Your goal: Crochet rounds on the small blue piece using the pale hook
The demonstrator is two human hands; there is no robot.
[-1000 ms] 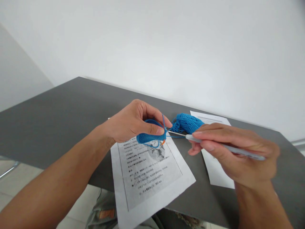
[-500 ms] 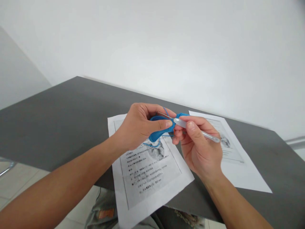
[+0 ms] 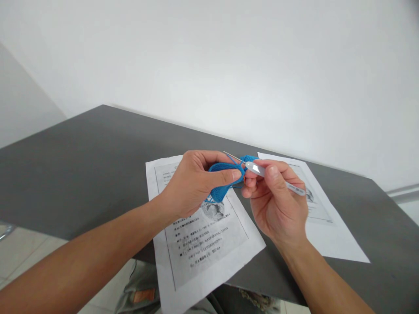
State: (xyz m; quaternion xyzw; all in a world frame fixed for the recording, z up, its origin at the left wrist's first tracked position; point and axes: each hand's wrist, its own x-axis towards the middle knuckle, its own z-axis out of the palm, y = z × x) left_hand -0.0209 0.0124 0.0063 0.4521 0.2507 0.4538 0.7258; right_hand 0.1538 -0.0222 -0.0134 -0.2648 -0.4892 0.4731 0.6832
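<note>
A blue crocheted piece [image 3: 221, 192] is pinched between the thumb and fingers of my left hand [image 3: 193, 185], above the printed sheet. My right hand [image 3: 278, 200] grips the grey handle of a crochet hook [image 3: 254, 168] much like a pen. The hook's thin metal shaft points up and left past the work's upper edge, with blue yarn [image 3: 233, 160] running by it. More of the blue fabric shows behind my right fingertips. My fingers partly hide where the hook meets the stitches.
One printed sheet [image 3: 209, 274] lies below my hands and overhangs the near edge of the dark grey table [image 3: 81, 174]. Another printed sheet [image 3: 337, 244] lies to the right, partly behind my right hand. A white wall [image 3: 209, 65] stands along the table's far side.
The hook has drawn up and to the right, and more of its metal shaft shows clear of the work. Both hands have shifted slightly right and down, keeping their grips.
</note>
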